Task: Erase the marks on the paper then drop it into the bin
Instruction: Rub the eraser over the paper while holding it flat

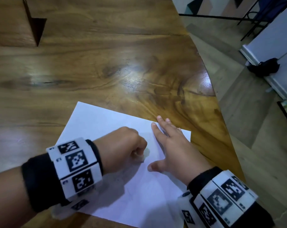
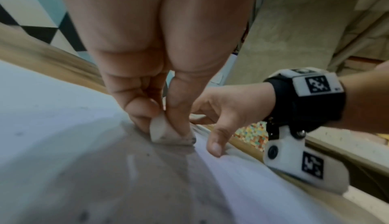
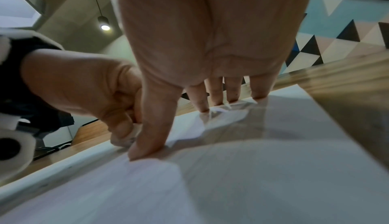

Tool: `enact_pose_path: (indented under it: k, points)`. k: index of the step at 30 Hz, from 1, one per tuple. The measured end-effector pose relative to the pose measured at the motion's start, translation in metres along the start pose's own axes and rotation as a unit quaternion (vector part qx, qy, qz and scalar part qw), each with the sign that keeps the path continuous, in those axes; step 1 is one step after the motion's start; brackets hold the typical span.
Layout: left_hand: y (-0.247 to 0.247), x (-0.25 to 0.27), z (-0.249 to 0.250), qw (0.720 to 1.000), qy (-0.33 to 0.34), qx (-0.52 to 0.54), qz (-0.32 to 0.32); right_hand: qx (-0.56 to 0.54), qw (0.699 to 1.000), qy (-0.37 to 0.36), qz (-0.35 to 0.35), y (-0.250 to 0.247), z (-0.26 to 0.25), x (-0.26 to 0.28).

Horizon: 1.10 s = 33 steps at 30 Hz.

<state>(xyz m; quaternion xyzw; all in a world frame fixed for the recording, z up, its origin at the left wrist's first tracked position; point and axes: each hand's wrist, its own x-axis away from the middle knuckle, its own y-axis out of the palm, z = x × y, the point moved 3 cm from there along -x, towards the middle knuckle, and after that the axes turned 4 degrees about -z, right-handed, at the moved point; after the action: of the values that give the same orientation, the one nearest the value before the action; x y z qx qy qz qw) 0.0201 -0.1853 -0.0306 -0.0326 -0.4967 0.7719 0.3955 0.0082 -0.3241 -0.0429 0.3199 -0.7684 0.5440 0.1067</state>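
The left hand is pinching a white eraser between thumb and curled fingers, pressing its smudged lower edge onto the paper. From the head view the eraser is almost wholly hiding under the fist; only a pale sliver is showing. The right hand is lying spread and flat, fingertips reaching over the sheet's far right corner onto the table, thumb pressing the paper near the eraser. The paper is lying at the table's near right edge, its near corners running out of the picture or under the wrists. Grey flecks are sitting on the sheet by the eraser, but blur is keeping any marks from being read. A dark object on the floor is too small to identify.
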Motion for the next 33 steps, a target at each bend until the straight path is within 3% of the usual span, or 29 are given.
enact_pose_path:
  k: [6, 11, 15, 20, 24, 29, 33]
  points:
    - [-0.007, 0.0, -0.002, 0.999, -0.051, 0.012, -0.004, -0.035, 0.999, 0.012, 0.0, -0.004, 0.0, -0.001]
    - [-0.044, -0.028, -0.027, 0.979, -0.142, 0.096, 0.115, -0.017, 0.999, 0.011, -0.025, -0.009, -0.003, 0.001]
    - [-0.039, -0.035, -0.019, 0.98, -0.121, 0.096, 0.125, -0.015, 0.999, 0.011, -0.028, -0.01, -0.003, 0.002]
    - [-0.03, -0.033, -0.01, 0.992, -0.087, 0.072, 0.053, -0.013, 0.999, 0.008, -0.028, -0.01, -0.003, 0.001]
    - [-0.043, -0.045, -0.015, 0.985, -0.107, 0.079, 0.108, -0.014, 1.0, 0.006, -0.025, -0.009, -0.002, 0.001]
    - [-0.024, -0.033, -0.004, 0.995, -0.076, 0.061, -0.018, -0.018, 0.999, 0.005, -0.027, -0.01, -0.002, 0.001]
    - [-0.042, -0.045, -0.007, 0.993, -0.083, 0.035, 0.074, -0.013, 1.0, 0.005, -0.024, -0.009, -0.002, 0.001]
